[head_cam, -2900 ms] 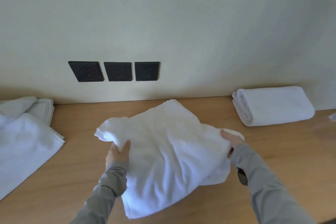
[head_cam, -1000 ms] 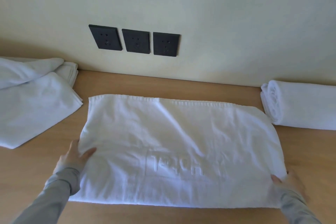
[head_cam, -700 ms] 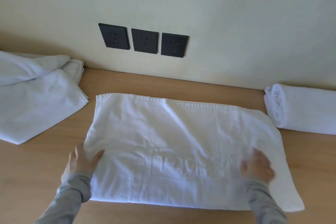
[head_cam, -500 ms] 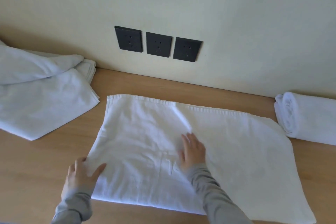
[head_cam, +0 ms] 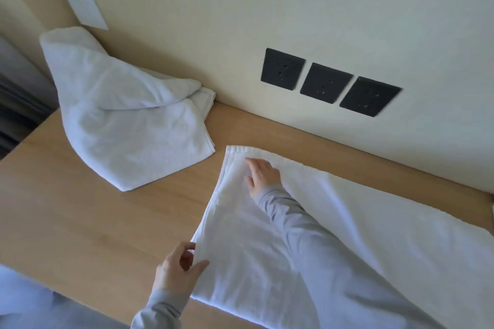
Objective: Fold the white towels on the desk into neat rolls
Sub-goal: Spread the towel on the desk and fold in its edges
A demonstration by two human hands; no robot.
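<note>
A white towel lies spread flat on the wooden desk, folded to a long rectangle. My left hand pinches the towel's near left corner between thumb and fingers. My right hand reaches across with its sleeve over the cloth and rests near the far left corner, its fingers extended on the fabric. A loose pile of white towels sits at the desk's back left against the wall.
Three black wall sockets sit above the desk's back edge. A white wall plate is on the side panel at upper left. The desk's left edge drops off beside the pile. Bare desk lies left of the spread towel.
My right hand slid left across the towel from its middle to the far left corner. The view swung left, so the rolled towel on the right is out of sight.
</note>
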